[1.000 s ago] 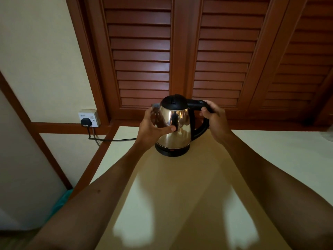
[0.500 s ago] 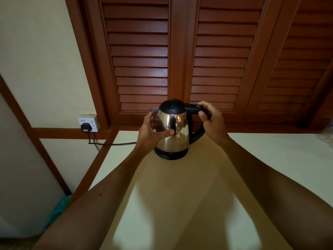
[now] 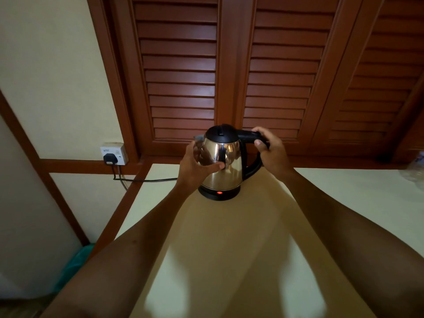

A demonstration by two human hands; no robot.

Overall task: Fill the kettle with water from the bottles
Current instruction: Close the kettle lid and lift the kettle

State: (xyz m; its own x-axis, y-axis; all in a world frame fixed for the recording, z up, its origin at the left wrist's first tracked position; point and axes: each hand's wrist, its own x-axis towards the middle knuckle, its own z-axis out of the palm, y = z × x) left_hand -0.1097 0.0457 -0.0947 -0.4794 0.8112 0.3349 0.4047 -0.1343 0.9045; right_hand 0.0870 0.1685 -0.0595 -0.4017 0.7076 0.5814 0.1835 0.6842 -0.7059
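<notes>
A shiny steel kettle (image 3: 226, 166) with a black lid, black handle and black base stands upright at the back of the cream table (image 3: 344, 203). A red light glows on the base. My left hand (image 3: 198, 167) wraps around the kettle's left side, thumb across its front. My right hand (image 3: 269, 150) grips the top of the black handle, thumb on its upper end. The lid is down. Part of a clear plastic bottle (image 3: 416, 166) shows at the far right edge.
A black cord (image 3: 146, 179) runs from the kettle's base to a plug in the wall socket (image 3: 114, 153) at the left. Brown louvred shutters (image 3: 229, 72) close off the wall behind the table. Something teal (image 3: 75, 262) lies on the floor at the left.
The red light on the base now glows; it was not seen before. Both hands keep their hold on the kettle, which stays in place. The view has tilted slightly.
</notes>
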